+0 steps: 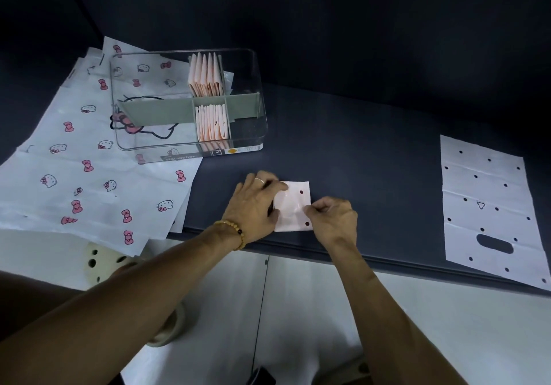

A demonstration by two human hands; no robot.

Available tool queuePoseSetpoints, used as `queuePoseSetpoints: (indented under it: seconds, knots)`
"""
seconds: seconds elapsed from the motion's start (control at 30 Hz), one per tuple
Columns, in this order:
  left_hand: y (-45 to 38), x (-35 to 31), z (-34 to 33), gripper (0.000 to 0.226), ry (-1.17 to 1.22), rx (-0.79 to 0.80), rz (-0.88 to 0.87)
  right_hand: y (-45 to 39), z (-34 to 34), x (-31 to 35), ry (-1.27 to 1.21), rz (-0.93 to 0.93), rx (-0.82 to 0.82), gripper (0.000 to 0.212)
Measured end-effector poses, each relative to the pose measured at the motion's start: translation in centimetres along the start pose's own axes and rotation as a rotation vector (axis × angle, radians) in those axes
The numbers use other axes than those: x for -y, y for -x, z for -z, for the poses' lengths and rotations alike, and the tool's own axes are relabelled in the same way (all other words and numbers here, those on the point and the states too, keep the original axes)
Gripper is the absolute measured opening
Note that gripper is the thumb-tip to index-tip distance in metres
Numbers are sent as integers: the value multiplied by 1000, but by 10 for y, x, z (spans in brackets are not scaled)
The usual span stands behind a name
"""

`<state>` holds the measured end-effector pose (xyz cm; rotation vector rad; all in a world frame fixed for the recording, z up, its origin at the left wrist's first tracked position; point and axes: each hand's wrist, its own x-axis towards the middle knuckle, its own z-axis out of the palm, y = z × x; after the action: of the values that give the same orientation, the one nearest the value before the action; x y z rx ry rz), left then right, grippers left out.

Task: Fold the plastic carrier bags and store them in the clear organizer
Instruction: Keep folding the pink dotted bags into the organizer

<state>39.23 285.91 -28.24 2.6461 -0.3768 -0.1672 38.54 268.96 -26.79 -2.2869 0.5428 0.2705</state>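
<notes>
A small folded white bag with dark dots (293,208) lies on the dark table near its front edge. My left hand (256,205) presses down on the bag's left side, fingers over its top left corner. My right hand (331,219) pinches the bag's right edge. Behind them stands the clear organizer (253,98) with grey dividers; folded pinkish bags (205,74) stand upright in its middle compartments. A flat dotted bag (489,205) with a handle hole lies at the right.
A stack of white cat-and-bow printed bags (89,170) spreads over the table's left side, partly under the organizer. The dark table edge (387,261) runs just below my hands. A pale round object with holes (98,261) sits below the left edge.
</notes>
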Motion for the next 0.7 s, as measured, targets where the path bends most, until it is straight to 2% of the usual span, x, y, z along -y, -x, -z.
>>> queuePoseSetpoints:
  seconds: [0.07,0.13,0.17,0.27,0.37,0.5,0.6,0.7]
  knots:
    - [-2,4,-2,44,-78,59,-122,-4,-1,2,85,31,-8,12]
    - [-3,6,-4,36,-146,50,-169,-8,0,5,183,74,-36,8]
    - [-3,5,-5,34,-162,19,-171,-9,1,7,197,104,-54,3]
    - [-2,-1,-7,32,-169,-32,-139,-8,4,4,189,272,-191,24]
    - [1,-7,-12,33,-164,-52,-81,7,2,-14,264,462,-355,28]
    - [4,-11,-12,34,-199,-74,-70,24,-15,-46,493,498,-237,41]
    - [5,-9,-9,33,-222,-80,-76,25,-24,-52,553,470,-201,49]
    - [-6,-17,-6,26,-357,-76,-222,25,-24,-54,583,486,-193,56]
